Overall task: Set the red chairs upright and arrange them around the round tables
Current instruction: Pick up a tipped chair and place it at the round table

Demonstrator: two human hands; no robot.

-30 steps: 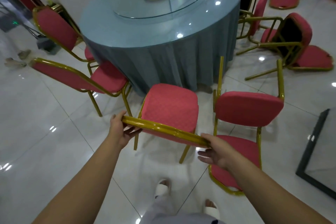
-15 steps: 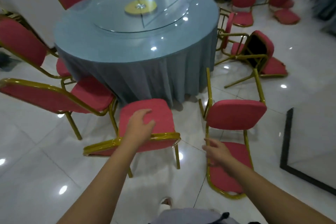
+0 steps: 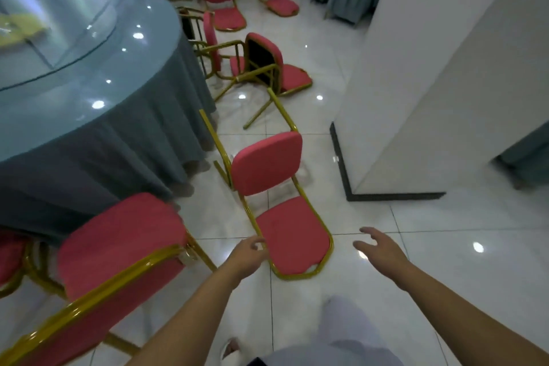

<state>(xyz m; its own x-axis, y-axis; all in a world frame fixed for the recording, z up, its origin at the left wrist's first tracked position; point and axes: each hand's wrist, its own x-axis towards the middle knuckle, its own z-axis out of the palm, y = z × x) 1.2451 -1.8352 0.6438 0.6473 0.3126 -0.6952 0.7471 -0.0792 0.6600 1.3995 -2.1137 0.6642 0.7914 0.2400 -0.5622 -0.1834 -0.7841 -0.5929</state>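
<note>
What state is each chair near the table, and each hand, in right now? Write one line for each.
Near chair: upright, beside the table.
Middle chair: tipped over, backrest flat on the floor.
Far chair: tipped over, seat underside showing.
Left hand: open, at the middle chair's frame, no grip visible.
Right hand: open, fingers spread, holding nothing.

No readable text, label, brand, number or sign shows on anything here.
</note>
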